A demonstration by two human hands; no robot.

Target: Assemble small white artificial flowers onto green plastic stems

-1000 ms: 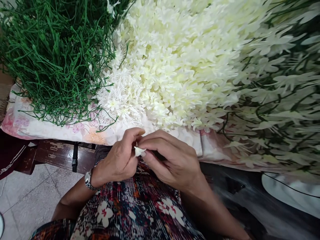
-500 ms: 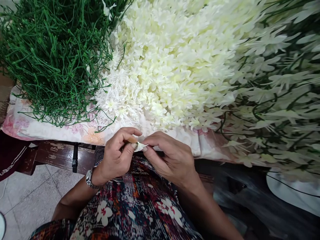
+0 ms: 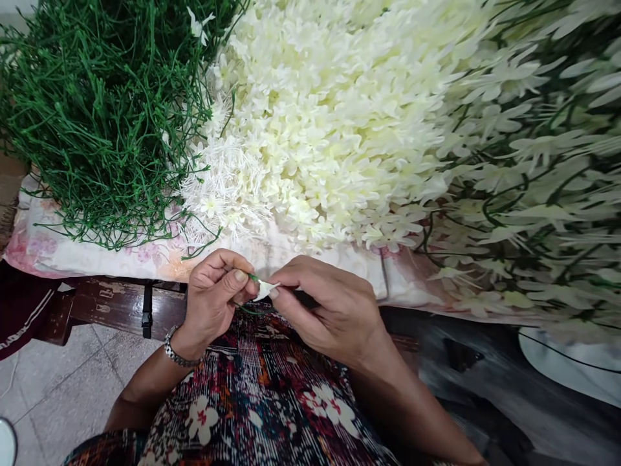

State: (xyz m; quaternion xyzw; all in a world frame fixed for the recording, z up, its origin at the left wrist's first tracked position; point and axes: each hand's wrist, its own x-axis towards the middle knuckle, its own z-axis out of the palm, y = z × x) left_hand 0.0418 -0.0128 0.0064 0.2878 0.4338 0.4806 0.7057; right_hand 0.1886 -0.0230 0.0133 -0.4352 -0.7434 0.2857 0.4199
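Observation:
My left hand [image 3: 213,301], with a metal watch at the wrist, pinches a thin green stem [image 3: 247,307] between thumb and fingers. My right hand [image 3: 330,310] pinches a small white flower piece [image 3: 266,288] at the stem's tip. Both hands meet over my lap, just in front of the table edge. Behind them a big heap of loose cream-white flower pieces [image 3: 334,123] lies on a floral cloth [image 3: 97,255]. A pile of bare green stems [image 3: 101,110] lies at the left.
Finished stems with white flowers [image 3: 538,181] are heaped at the right. A dark wooden bench [image 3: 111,304] with a black strap sits under the cloth. Grey floor tiles [image 3: 53,388] lie at lower left; a white rounded object [image 3: 567,362] at lower right.
My hands have shifted slightly left and down. The green stem now shows in my left hand, with the white flower piece at its tip between both hands.

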